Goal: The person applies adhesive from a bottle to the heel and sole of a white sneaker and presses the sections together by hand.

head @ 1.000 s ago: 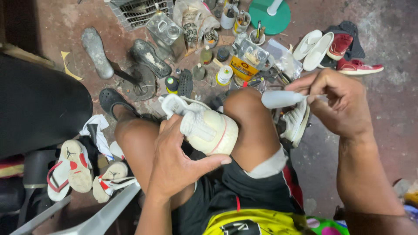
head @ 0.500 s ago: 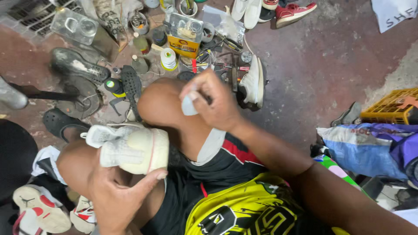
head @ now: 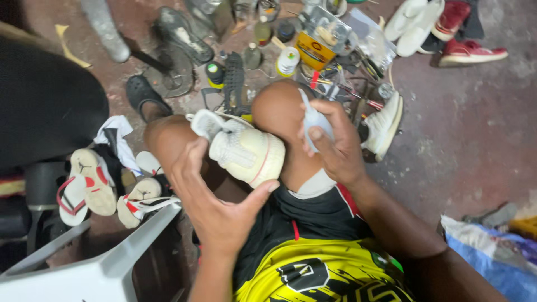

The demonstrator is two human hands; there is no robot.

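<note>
Head view, centre frame: my left hand (head: pixel 215 201) cups a cream knitted sneaker (head: pixel 240 148) on my lap, fingers wrapped round it. My right hand (head: pixel 335 145), fingers clamped on a pale grey cloth (head: pixel 314 120), rests at my knee; wiping apparently unfinished. Upper frame: yellow glue tin (head: pixel 313 51) on floor (head: pixel 464 128).

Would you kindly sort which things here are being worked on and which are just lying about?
In hand:
left hand holding the cream sneaker
right hand holding a pale cloth

Lying about:
red shoe
white sandals
thread spool
yellow box
</note>
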